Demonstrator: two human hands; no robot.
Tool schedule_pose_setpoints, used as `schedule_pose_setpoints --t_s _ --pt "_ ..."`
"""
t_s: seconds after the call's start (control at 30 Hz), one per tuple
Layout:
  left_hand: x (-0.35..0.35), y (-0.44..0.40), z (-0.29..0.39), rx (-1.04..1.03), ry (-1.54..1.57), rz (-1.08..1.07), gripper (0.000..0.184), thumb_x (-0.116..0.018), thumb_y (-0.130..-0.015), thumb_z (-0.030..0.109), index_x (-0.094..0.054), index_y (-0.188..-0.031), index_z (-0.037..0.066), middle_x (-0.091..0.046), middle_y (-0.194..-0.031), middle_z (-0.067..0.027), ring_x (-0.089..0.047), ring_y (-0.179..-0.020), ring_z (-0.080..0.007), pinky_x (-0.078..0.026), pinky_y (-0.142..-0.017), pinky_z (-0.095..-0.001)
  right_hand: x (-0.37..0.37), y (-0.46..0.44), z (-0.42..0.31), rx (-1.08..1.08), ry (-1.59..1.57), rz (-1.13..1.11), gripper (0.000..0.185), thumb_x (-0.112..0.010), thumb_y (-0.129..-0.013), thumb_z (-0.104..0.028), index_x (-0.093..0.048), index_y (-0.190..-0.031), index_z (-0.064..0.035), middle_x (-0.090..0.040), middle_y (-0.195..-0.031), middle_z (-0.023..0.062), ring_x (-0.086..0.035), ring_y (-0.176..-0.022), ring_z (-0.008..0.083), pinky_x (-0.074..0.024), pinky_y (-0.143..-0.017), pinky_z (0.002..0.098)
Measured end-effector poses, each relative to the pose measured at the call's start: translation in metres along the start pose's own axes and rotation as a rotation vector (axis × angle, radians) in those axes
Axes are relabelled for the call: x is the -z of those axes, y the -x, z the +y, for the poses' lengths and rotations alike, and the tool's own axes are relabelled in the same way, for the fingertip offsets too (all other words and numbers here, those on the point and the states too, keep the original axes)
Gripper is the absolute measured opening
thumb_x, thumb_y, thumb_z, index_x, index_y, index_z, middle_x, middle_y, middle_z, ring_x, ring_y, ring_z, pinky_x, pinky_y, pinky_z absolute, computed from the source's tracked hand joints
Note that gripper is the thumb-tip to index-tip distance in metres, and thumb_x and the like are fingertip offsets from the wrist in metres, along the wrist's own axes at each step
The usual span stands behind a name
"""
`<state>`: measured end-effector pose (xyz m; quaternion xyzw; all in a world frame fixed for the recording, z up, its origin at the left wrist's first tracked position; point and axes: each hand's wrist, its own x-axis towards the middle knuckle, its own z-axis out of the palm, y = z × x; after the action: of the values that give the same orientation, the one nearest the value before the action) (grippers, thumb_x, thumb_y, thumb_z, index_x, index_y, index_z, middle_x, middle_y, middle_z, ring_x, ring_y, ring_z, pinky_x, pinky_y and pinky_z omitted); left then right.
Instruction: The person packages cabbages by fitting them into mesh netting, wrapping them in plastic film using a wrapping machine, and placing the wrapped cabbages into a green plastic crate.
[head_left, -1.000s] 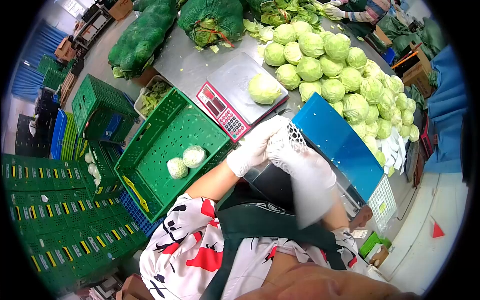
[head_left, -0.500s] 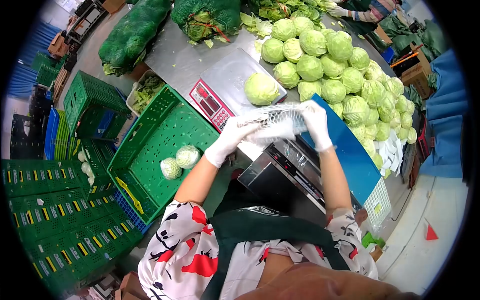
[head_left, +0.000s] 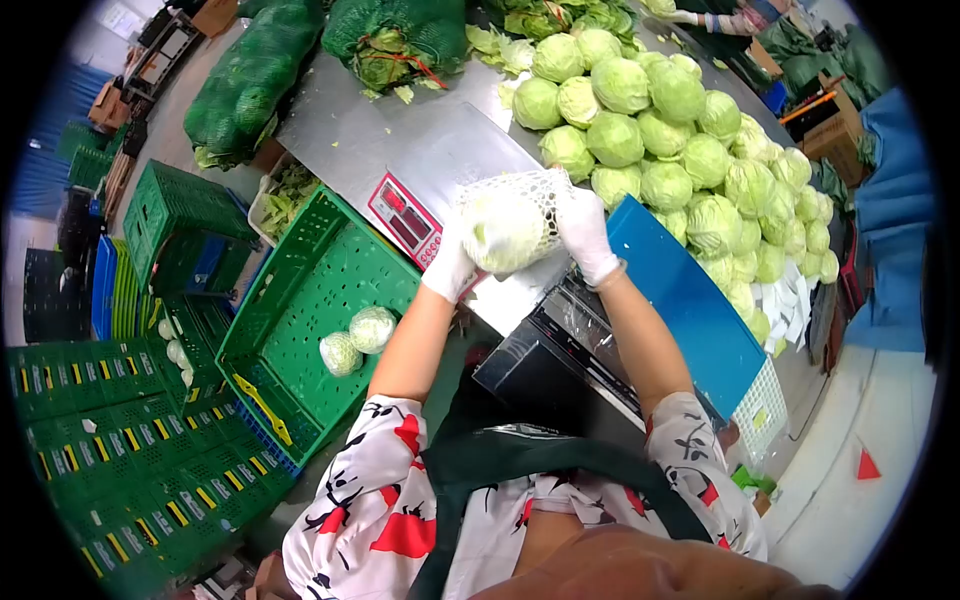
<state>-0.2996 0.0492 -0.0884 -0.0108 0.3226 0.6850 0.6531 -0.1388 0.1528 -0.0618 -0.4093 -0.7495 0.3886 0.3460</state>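
Between my two gloved hands is a green cabbage point(head_left: 498, 238), held in front of the scale. A white foam net sleeve point(head_left: 520, 188) lies over its far and right sides, while the near left surface is bare. My left hand point(head_left: 452, 262) grips the cabbage from the left, its fingers partly hidden behind it. On the right, my right hand point(head_left: 586, 232) is closed on the net against the cabbage. Just beyond my hands is the digital scale point(head_left: 470, 140) with its red panel. Two netted cabbages point(head_left: 357, 340) lie in the green crate point(head_left: 330, 240) to my left.
A large pile of cabbages point(head_left: 690, 150) covers the table's right side. Beside my right arm are a blue board point(head_left: 685, 300) and a black machine point(head_left: 545, 365). Green mesh sacks point(head_left: 395, 45) stand at the back. Another person's sleeve point(head_left: 735, 22) shows at the far right.
The cabbage has left the scale and is now between my hands. The net, stretched between my hands before, now partly covers it. My right hand moved left.
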Motion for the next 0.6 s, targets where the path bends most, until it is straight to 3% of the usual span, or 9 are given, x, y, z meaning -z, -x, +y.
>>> schedule_pose_setpoints --t_s 0.07,0.17,0.2,0.23,0.27,0.4,0.5,0.53,0.6 --pt "-0.01 0.016 -0.011 0.17 0.143 -0.173 0.051 -0.031 -0.105 0.035 -0.046 -0.137 -0.002 -0.053 -0.137 -0.0194 -0.053 -0.125 -0.0303 -0.044 -0.106 -0.0472 0.023 0.007 -0.001 0.041 0.122 -0.062 0.04 -0.053 -0.098 -0.022 -0.065 -0.076 0.0089 -0.059 -0.063 0.0275 -0.065 -0.063 0.0371 -0.0484 -0.059 0.0444" --pt "-0.03 0.032 -0.041 0.243 0.13 -0.277 0.049 -0.032 -0.104 0.031 -0.044 -0.139 -0.002 -0.052 -0.139 -0.02 -0.052 -0.126 -0.0317 -0.043 -0.107 -0.0478 0.069 0.015 -0.004 -0.492 -0.915 -0.3 0.024 -0.057 -0.094 -0.015 -0.069 -0.096 0.0061 -0.071 -0.084 0.0127 -0.069 -0.074 0.018 -0.0547 -0.068 0.0304" --pt "-0.04 0.039 -0.051 0.223 0.057 -0.262 0.049 -0.031 -0.104 0.029 -0.045 -0.139 -0.002 -0.052 -0.138 -0.0201 -0.052 -0.126 -0.032 -0.043 -0.107 -0.0477 0.089 0.012 0.015 -0.703 -1.158 -0.56 0.028 -0.059 -0.092 -0.013 -0.064 -0.114 0.0047 -0.07 -0.108 0.0127 -0.068 -0.097 0.0208 -0.0526 -0.09 0.0317" --pt "-0.049 0.042 -0.061 0.202 -0.016 -0.25 0.048 -0.031 -0.103 0.027 -0.045 -0.138 -0.002 -0.052 -0.138 -0.0202 -0.053 -0.126 -0.0323 -0.043 -0.107 -0.0477 0.101 0.026 0.03 -0.714 -1.227 -0.538 0.033 -0.061 -0.092 -0.018 -0.062 -0.117 0.0044 -0.068 -0.115 0.0136 -0.064 -0.107 0.0198 -0.0489 -0.095 0.0335" --pt "-0.058 0.041 -0.071 0.156 -0.111 -0.366 0.047 -0.031 -0.102 0.025 -0.048 -0.135 -0.004 -0.056 -0.135 -0.0195 -0.055 -0.124 -0.0317 -0.044 -0.106 -0.0454 0.115 0.04 0.033 -0.733 -1.209 -0.407 0.036 -0.059 -0.094 -0.021 -0.06 -0.12 0.0037 -0.065 -0.12 0.0135 -0.062 -0.111 0.0201 -0.0474 -0.097 0.0342" --pt "-0.095 0.013 -0.108 0.286 -0.03 -0.18 0.041 -0.041 -0.095 0.017 -0.055 -0.126 -0.006 -0.062 -0.126 -0.0167 -0.059 -0.117 -0.0287 -0.047 -0.101 -0.0394 0.17 0.109 0.021 -0.634 -1.115 0.028 0.063 -0.052 -0.099 -0.039 -0.034 -0.146 -0.0032 -0.043 -0.145 0.0142 -0.046 -0.128 0.0222 -0.0399 -0.103 0.0392" --pt "-0.111 -0.008 -0.158 0.288 -0.266 -0.566 0.045 -0.043 -0.085 0.002 -0.054 -0.127 -0.009 -0.061 -0.127 -0.0166 -0.058 -0.119 -0.024 -0.044 -0.104 -0.0351 0.18 0.152 0.016 -0.45 -0.701 0.181 0.063 -0.066 -0.092 -0.019 -0.038 -0.144 0.0024 -0.054 -0.132 0.0124 -0.055 -0.116 0.019 -0.0452 -0.097 0.0326" --pt "-0.114 -0.017 -0.173 0.226 -0.414 -0.688 0.048 -0.044 -0.079 -0.005 -0.054 -0.126 -0.01 -0.06 -0.129 -0.016 -0.056 -0.121 -0.0212 -0.043 -0.105 -0.0319 0.191 0.165 0.012 -0.475 -0.705 0.346 0.061 -0.069 -0.086 -0.007 -0.043 -0.14 0.0038 -0.058 -0.125 0.0125 -0.058 -0.109 0.0179 -0.0469 -0.096 0.0302" --pt "-0.153 -0.009 -0.19 0.031 -0.61 -0.75 0.048 -0.045 -0.078 -0.005 -0.055 -0.126 -0.01 -0.061 -0.129 -0.0157 -0.056 -0.121 -0.0208 -0.043 -0.104 -0.031 0.191 0.191 0.021 -0.338 -0.614 0.578 0.06 -0.07 -0.085 -0.006 -0.044 -0.138 0.0041 -0.057 -0.125 0.013 -0.057 -0.11 0.0184 -0.0462 -0.097 0.0312"
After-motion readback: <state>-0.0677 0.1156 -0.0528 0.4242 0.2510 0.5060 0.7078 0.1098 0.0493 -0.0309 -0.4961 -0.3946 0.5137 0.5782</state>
